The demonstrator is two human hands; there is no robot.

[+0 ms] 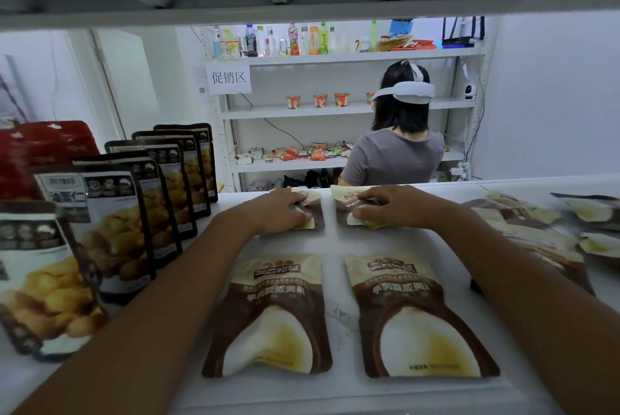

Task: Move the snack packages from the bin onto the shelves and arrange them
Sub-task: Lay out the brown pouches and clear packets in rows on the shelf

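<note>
1. Left hand (281, 210) grips the back-left pouch (316, 211) and covers most of it; only the right edge shows.
2. Right hand (391, 210) grips the back-right pouch (343, 208), hiding its middle and right side.
3. Nearest black bag (40, 280): blurred, cut by the left edge.
4. Red bag (43, 149): mostly behind the row of black bags (167, 189).
5. Pouches at right (536, 233): blurred, print unreadable, cut by the right edge.
6. Bottles (285, 40) at the back: labels too small to read.
7. Person (396, 156) blocks part of the far snack shelf (295, 165).
</note>
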